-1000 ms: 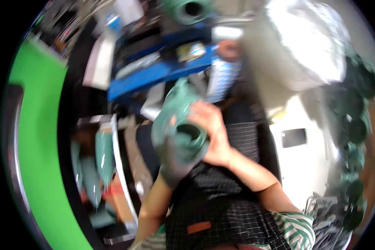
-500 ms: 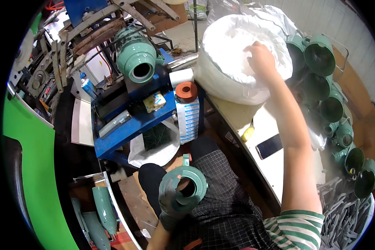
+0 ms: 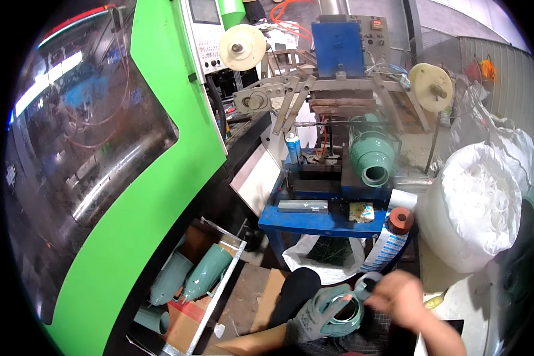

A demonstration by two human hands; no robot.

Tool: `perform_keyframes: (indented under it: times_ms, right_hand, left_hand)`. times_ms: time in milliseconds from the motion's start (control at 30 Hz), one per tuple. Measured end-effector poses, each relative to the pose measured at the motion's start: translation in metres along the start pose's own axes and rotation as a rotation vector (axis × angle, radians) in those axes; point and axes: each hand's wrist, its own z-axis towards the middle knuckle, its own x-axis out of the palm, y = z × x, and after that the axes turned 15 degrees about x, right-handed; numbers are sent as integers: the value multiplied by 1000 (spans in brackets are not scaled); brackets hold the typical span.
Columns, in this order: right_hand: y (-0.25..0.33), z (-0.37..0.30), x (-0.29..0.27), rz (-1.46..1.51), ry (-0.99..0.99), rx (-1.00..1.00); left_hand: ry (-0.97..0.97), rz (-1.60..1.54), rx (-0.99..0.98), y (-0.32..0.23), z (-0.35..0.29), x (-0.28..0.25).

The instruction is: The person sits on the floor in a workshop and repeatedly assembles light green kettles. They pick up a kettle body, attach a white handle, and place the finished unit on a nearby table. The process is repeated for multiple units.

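My left hand, in a grey work glove, is closed around a green plastic housing above my lap. The housing's round opening faces up. My bare right hand, blurred by motion, pinches a thin pale ring at the far right rim of the housing. Whether the ring touches the rim I cannot tell. A white bag-lined tub at the right holds many loose translucent rings. Another green housing sits in the machine fixture ahead.
A blue bench carries a metal bar and a brown tape roll. At lower left, a crate holds several green housings. A large green machine fills the left side. A yellow-handled tool lies at the right.
My right hand has come out of the tub to the housing, now with a ring in its fingers. My left hand still holds the housing. The view has swung left.
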Motion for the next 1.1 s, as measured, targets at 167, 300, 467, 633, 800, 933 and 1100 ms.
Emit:
perform_keyframes:
  times_ms: [167,300,467,633,800,933,1100]
  right_hand:
    - [27,-7,80,-60,-217,-277]
    - [22,0,73,-38,-45,-318]
    - [28,-3,82,134,160,-149]
    - [30,-2,114,95,-37,-144]
    - [33,-2,125,4,-158,-230]
    - [29,-8,130,21,-145,-187]
    - [19,-18,135,103,-218,-189]
  left_hand:
    - [20,85,32,14,-18,-5]
    - [70,137,33,25,-22,-13]
    - [238,253,104,18,-14,-21]
    - [96,375,-16,-4,-11,-22]
    - [108,351,-90,-7,4,-31]
    - [380,378,-66,10,30,-40]
    - [496,393,163,35,60,-35]
